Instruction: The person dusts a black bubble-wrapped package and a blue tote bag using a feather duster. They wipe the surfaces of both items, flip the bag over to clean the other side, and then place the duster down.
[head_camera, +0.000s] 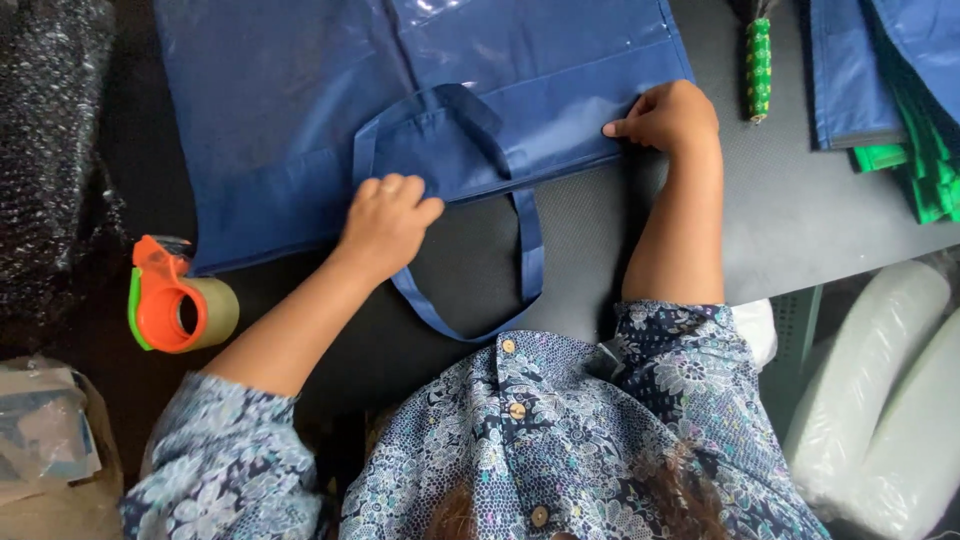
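A large navy blue fabric bag (300, 90) lies flat on a dark table (770, 220), with a clear glossy panel near its top. One handle loop rests on the bag, the other hangs over the near edge. My left hand (388, 222) presses the bag's lower edge, fingers curled on the fabric beside the handle. My right hand (668, 116) pinches the bag's near right corner.
An orange and green tape dispenser (175, 300) with a brownish roll sits at the left. Bubble wrap (50, 150) lies far left. Stacked blue and green bags (900, 100) are at the upper right. White foam rolls (880, 400) stand at lower right.
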